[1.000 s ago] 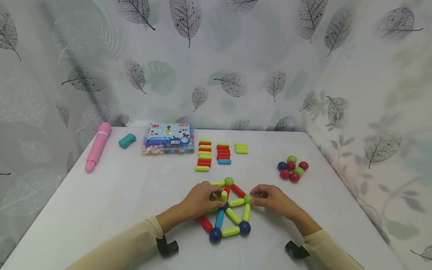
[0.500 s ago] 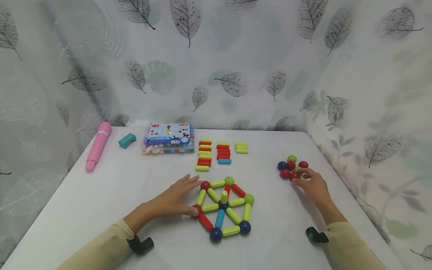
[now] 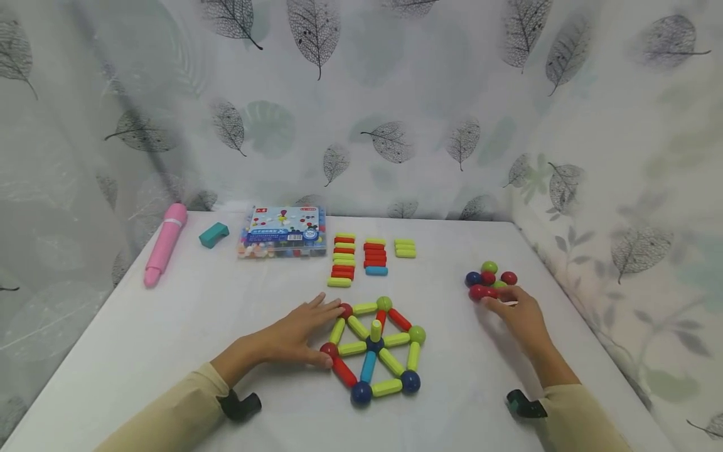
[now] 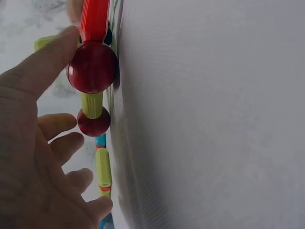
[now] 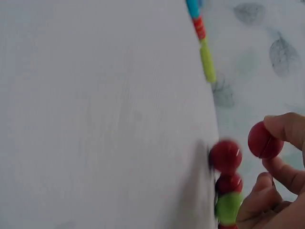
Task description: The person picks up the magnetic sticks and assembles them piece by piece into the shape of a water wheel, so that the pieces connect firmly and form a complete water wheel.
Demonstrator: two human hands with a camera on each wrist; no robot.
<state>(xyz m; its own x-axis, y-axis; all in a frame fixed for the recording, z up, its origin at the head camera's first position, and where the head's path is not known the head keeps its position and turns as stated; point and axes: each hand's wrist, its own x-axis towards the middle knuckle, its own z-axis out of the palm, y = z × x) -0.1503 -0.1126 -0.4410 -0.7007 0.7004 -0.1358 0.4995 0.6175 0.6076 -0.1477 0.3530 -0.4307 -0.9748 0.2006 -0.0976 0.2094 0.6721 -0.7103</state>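
Note:
A flat six-sided frame of magnetic rods and balls lies mid-table, a dark blue ball (image 3: 374, 343) at its hub with a yellow-green rod (image 3: 376, 329) standing up from it. My left hand (image 3: 288, 333) spreads along the frame's left side, fingers loose. Its thumb is at the lower red ball (image 4: 93, 67) and its fingertips are by the upper red ball (image 4: 93, 121). Between thumb and finger, my right hand (image 3: 522, 317) pinches a red ball (image 5: 265, 140), raised beside the loose pile. In the pile, a green ball (image 3: 489, 268) and a blue ball (image 3: 473, 279) show.
Rows of rods (image 3: 343, 260) in yellow-green, red and blue lie behind the frame. A clear box (image 3: 282, 232) of small parts, a teal block (image 3: 214, 235) and a pink stick-shaped object (image 3: 165, 245) stand along the back left. A leaf-print curtain (image 3: 390, 94) closes off the back.
My right hand left the frame for the ball pile and lifted a red ball there. My left hand drew back from the hub to the frame's left side and has since stayed nearly still.

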